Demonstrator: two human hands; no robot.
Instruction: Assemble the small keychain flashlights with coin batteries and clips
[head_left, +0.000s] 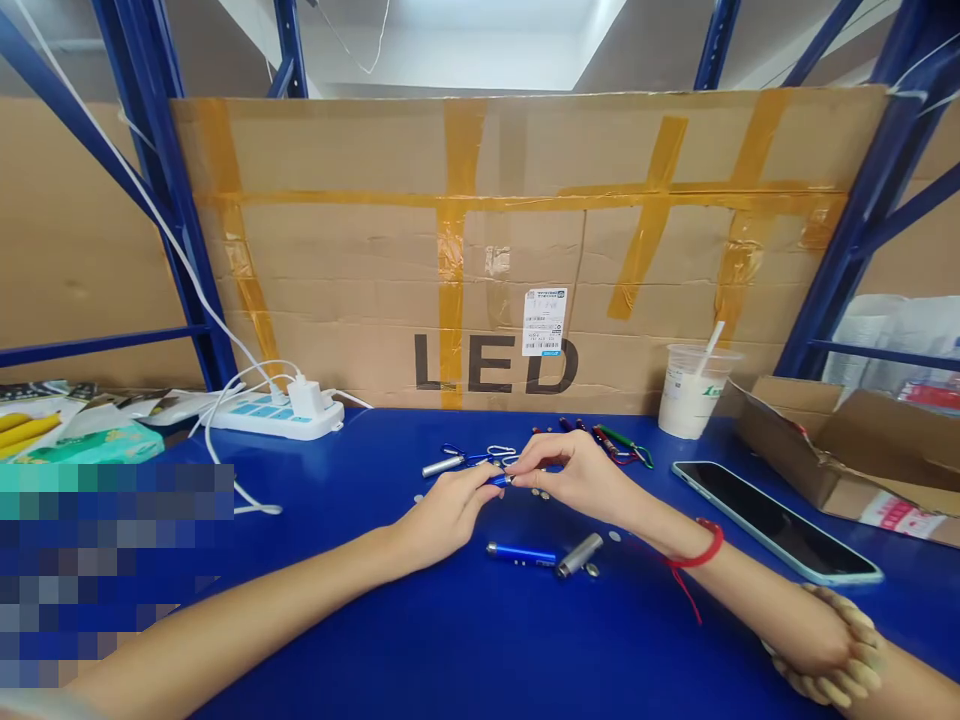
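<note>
My left hand [450, 515] is closed around a small blue flashlight [500, 481], whose end sticks out past the fingertips. My right hand [574, 472] pinches at that same end with thumb and forefinger; anything tiny between those fingertips is hidden. On the blue table just below lie another blue flashlight [523, 554] and a silver metal tube [580, 555], with a button cell [592, 570] beside the tube. A second silver tube [442, 466] and a silver carabiner clip [501, 452] lie beyond my left hand. Several more coin-like cells are scattered around my hands.
Red flashlights [606, 440] and a green carabiner [630, 445] lie behind my right hand. At the right are a phone [776, 520], a drink cup [694, 392] and an open cardboard box [862, 440]. A power strip [274, 412] with white cables stands back left, before a large cardboard panel [360, 280].
</note>
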